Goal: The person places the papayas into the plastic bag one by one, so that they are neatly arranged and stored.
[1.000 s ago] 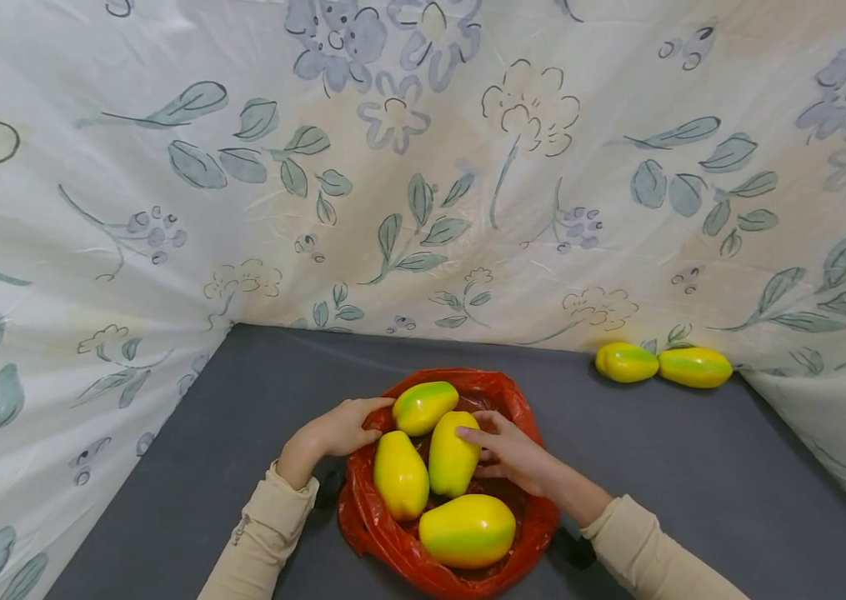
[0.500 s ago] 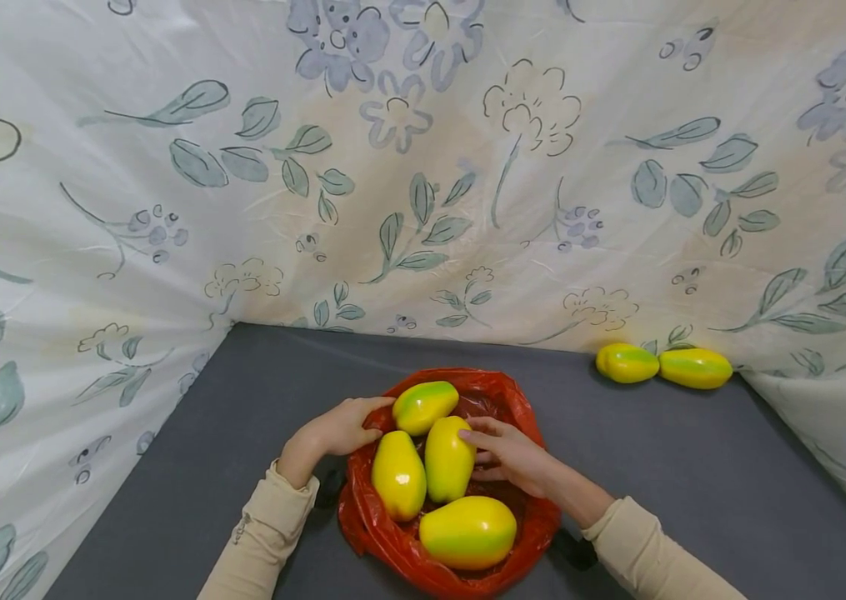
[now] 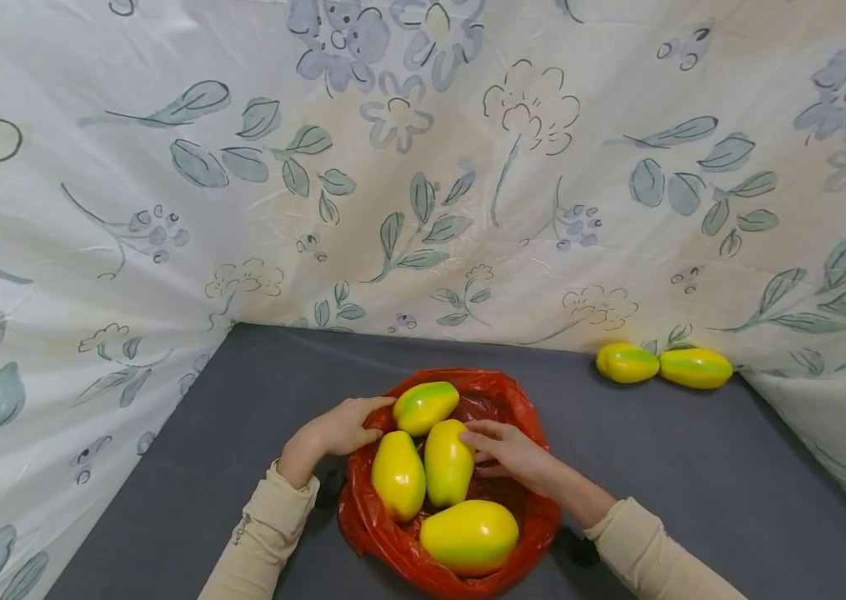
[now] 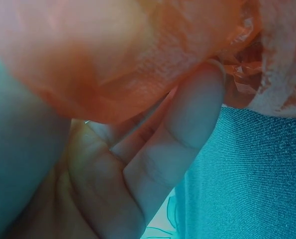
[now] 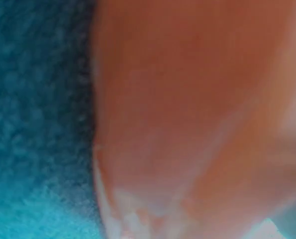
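A red plastic bag (image 3: 535,533) lies with its mouth spread wide and several yellow-green papayas inside. My left hand (image 3: 338,427) grips the bag's left rim; in the left wrist view its fingers (image 4: 195,107) and thumb close round the thin plastic. Inside the bag, my right hand (image 3: 508,454) has its fingertips at the right side of the middle papaya (image 3: 448,467), with fingers loosely extended. Around that fruit lie a left papaya (image 3: 397,477), an upper papaya (image 3: 426,407) and a front papaya (image 3: 469,537). Only the bag's reddish plastic (image 5: 187,99) fills most of the right wrist view, blurred.
Two more papayas, a left one (image 3: 627,362) and a right one (image 3: 695,367), lie end to end at the back right of the dark grey table (image 3: 242,375). A floral cloth (image 3: 423,167) hangs behind and along both sides.
The middle papaya has shifted slightly left and down, settling against the left one. My right hand's thumb has slid off its top to its right edge. My left hand stays on the rim.
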A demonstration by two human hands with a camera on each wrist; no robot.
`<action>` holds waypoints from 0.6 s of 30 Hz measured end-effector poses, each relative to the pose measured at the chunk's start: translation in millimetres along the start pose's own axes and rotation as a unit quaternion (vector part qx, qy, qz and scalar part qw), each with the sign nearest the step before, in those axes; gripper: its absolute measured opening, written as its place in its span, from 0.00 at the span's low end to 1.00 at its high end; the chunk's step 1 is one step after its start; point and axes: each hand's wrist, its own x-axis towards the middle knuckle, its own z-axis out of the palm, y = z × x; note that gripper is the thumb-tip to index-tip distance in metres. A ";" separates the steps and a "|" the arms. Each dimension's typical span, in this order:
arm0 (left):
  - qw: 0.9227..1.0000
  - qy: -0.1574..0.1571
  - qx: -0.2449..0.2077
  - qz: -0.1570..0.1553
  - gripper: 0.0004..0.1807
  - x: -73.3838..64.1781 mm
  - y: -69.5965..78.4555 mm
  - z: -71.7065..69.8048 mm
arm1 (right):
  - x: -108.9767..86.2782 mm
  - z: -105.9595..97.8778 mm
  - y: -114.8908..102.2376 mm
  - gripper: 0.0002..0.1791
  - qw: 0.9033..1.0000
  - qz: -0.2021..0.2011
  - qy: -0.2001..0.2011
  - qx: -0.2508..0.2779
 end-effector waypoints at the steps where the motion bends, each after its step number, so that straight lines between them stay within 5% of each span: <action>1: 1.000 0.001 -0.001 0.001 0.28 -0.1 -0.2 0.0 | -0.3 -0.5 0.4 0.40 1.000 -0.003 -0.001 -0.002; 18: 1.000 0.003 0.004 0.004 0.28 -1.3 0.9 0.1 | -7.9 -11.2 -5.8 0.35 0.999 -0.035 0.022 -0.008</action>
